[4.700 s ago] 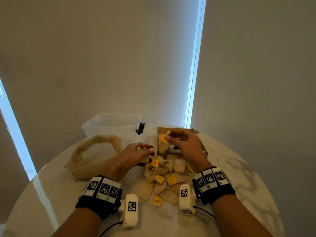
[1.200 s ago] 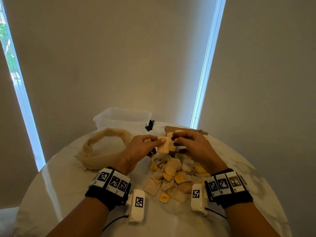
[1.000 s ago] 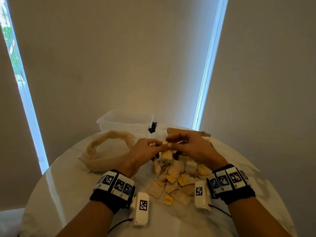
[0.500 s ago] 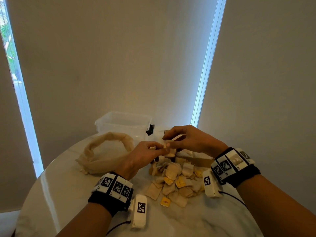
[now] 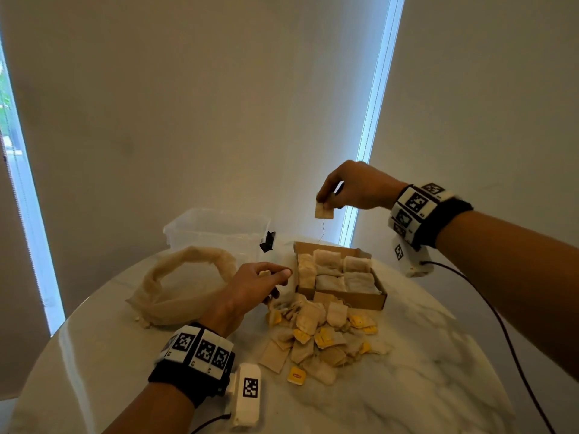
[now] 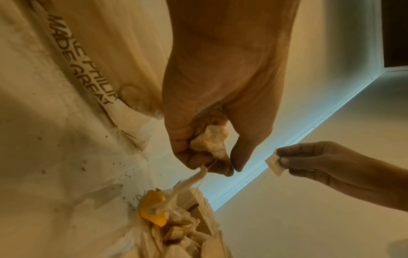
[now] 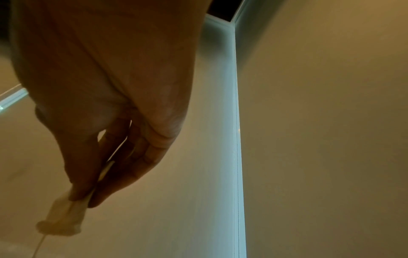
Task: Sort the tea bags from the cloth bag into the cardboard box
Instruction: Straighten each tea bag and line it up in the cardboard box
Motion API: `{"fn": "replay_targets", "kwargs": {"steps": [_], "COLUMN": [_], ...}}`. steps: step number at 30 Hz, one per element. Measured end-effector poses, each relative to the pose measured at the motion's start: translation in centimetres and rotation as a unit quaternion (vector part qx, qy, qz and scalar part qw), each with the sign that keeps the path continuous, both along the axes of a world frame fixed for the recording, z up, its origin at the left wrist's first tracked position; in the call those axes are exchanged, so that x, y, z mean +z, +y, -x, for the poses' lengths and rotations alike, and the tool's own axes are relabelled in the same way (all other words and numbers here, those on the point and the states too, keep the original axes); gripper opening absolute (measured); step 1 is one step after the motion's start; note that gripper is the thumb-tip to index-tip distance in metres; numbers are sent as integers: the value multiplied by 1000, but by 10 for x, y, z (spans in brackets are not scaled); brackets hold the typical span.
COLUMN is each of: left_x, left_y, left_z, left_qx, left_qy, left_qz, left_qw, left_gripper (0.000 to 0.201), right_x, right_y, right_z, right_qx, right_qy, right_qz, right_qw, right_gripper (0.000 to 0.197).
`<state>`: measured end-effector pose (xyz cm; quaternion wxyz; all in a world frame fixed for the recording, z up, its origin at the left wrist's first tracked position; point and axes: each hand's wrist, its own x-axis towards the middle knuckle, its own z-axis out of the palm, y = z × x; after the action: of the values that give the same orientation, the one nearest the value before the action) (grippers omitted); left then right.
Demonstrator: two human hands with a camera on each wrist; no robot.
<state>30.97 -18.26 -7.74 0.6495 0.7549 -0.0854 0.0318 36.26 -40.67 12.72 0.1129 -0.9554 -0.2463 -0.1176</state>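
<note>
From the head view I find the cardboard box (image 5: 340, 275) roughly filled across its visible floor with tea bags laid in rows, while a loose pile of tea bags (image 5: 322, 335) lies on the marble table (image 5: 423, 386) just in front of it, so I judge the sorting well begun but far from finished. The cloth bag (image 5: 185, 286) sits slumped and open to the left of the pile (I cannot see whether anything remains inside). My right hand (image 5: 354, 189) is raised above the box, thumb and fingers pinching a single tea bag (image 5: 324, 211) with its string dangling toward the box. My left hand (image 5: 260, 280) hovers low beside the box, curled round a small crumpled piece. A clear plastic tub (image 5: 216, 228) and a black clip (image 5: 268, 242) stand behind; neither blocks the drop. In the left wrist view, the left fingers (image 6: 198, 158) clamp a wadded bag (image 6: 209, 139) with a string taut down to a yellow tag (image 6: 152, 211) in the heap; that tangle is the likely snag. In the right wrist view, the right fingertips (image 7: 79, 192) are pressed together on the hanging bag's upper edge.
</note>
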Motion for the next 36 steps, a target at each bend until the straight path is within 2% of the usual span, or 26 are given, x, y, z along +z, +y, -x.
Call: {"fn": "replay_targets", "kwargs": {"steps": [8,12,19,27,31,36], "left_x": [-1,-1,0,-1,-3,-3], "left_y": [-1,-1,-1,-1,-2,-4], "left_z": [1,1,2,1,0,-3], "left_qx": [4,6,3,3,-3,-7], "left_qy": [0,0,1,10,13,34], "left_qz": [1,-4,-11,1,-1,19], "left_qw": [1000,1000,1000,1000,1000,999], "left_gripper": [17,17,18,18,18,18], "right_x": [-100,-129,-150,-170,-172,-178], "right_y": [0,-2,5,12,11,8], "right_z": [-23,-27,-31,-38,-37,-38], "right_qx": [-6,-8,-5,-3,15,-2], "right_qy": [78,102,141,122,99,55], "right_qz": [-12,-40,-24,4,2,33], "right_qw": [997,994,990,992,995,998], "right_gripper": [27,24,25,21,18,16]}}
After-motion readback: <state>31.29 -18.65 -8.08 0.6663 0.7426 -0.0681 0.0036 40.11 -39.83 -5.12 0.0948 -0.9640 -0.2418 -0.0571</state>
